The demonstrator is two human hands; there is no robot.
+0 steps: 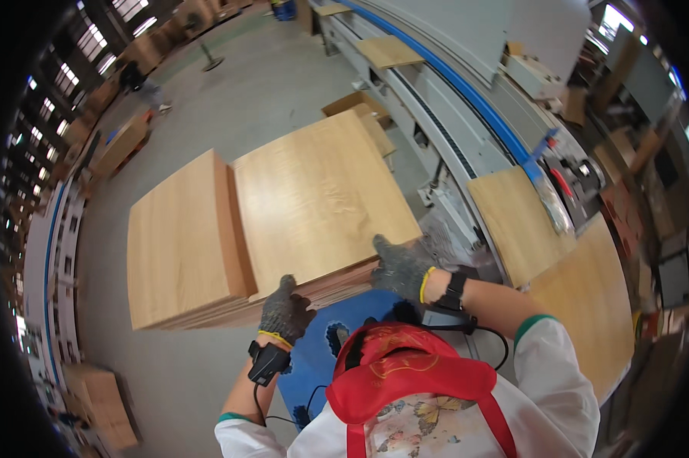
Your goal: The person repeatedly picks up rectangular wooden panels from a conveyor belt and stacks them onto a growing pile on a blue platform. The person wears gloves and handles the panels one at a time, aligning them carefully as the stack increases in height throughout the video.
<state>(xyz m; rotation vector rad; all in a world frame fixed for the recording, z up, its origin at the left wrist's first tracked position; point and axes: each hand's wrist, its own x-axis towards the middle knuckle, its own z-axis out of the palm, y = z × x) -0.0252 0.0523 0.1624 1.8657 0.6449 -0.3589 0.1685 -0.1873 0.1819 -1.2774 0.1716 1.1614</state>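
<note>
A: Head view shows both gloved hands on the near edge of the top wood panel [317,198] of a stack. The left hand [285,311] is at about 7 o'clock from the panel's middle, fingers curled over the edge. The right hand [402,266] is at about 5 o'clock, closed over the near right corner.

B: So both are gripping that panel?

A: That is how I read it. Thumbs lie on the top face, and the fingers wrap out of sight below, so I cannot see how deep the hold goes.

B: Where does the panel lie?

A: On the right-hand stack of panels [314,294], just beside a second stack [180,240] at 9 o'clock. A long edge-banding machine [466,114] with a blue rail runs from 12 down to 3 o'clock, with another panel [516,221] resting at its infeed near 3 o'clock.

B: How would you handle the lift well?

A: I would judge that the hands sit fairly close for so wide a board, so it may tip at the far end. Spreading the grip, raising the near edge evenly and keeping the board level should stop it from scraping the sheet beneath. The wrist-worn devices and their cable [488,333] should stay out from under the edge.
</note>
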